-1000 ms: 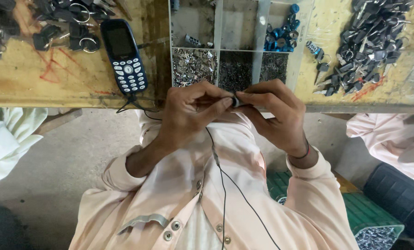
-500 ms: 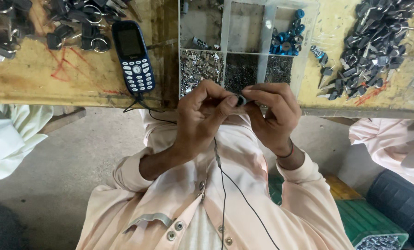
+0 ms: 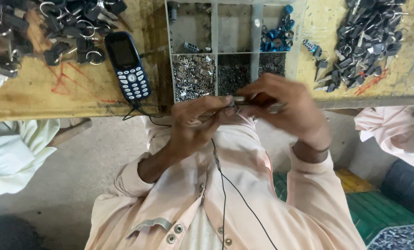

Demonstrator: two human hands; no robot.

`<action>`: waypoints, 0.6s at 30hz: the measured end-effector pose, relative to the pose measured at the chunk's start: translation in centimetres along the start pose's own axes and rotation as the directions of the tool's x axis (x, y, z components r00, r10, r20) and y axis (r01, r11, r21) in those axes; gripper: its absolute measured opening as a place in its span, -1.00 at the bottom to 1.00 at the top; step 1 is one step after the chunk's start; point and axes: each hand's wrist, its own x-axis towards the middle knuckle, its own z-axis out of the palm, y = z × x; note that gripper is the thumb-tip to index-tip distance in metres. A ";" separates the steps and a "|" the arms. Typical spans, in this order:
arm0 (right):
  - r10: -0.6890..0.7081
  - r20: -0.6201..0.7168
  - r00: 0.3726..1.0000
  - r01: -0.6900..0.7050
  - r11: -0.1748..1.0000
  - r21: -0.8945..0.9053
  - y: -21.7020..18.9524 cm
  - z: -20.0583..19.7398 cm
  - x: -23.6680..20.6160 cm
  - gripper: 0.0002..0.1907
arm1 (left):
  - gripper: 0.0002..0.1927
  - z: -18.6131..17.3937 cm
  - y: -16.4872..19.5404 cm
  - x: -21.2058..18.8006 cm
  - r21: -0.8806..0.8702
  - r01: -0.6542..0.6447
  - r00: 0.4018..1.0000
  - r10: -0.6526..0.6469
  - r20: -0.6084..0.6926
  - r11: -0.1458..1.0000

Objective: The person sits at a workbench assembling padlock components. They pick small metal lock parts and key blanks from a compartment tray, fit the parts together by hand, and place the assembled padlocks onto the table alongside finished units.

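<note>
My right hand [image 3: 290, 111] has slid outward, blurring, while my left hand [image 3: 195, 125] still pinches the small silvery metal part [image 3: 239, 100] between them, just before the clear compartmented tray [image 3: 214, 32] on the yellow wooden surface [image 3: 54, 92].

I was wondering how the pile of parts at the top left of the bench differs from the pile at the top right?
The left pile is spread loosely and holds dark pieces with shiny metal rings; the right pile is heaped tighter, and its dark pieces show no such rings. The left pile lies beside a dark blue keypad phone; the right pile lies past the clear divided tray. Both rest on the same worn wooden bench.
</note>
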 end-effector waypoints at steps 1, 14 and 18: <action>0.003 -0.179 0.984 -0.030 0.989 -0.148 0.2 -1.0 1.0 -0.79 | -0.83 -0.1 -0.4 -0.1 -0.033 -0.011 1.000 0.011 0.005 0.999; 0.096 -0.346 0.933 0.142 0.787 0.600 13.5 -3.9 2.5 -0.86 | -0.86 -0.7 -1.4 1.4 0.068 -0.104 0.989 0.096 0.114 0.992; 0.171 -0.307 0.936 0.103 0.703 0.704 9.5 -0.7 -0.8 -0.93 | -0.85 -0.6 -1.3 2.1 0.217 -0.198 0.971 0.162 0.174 0.956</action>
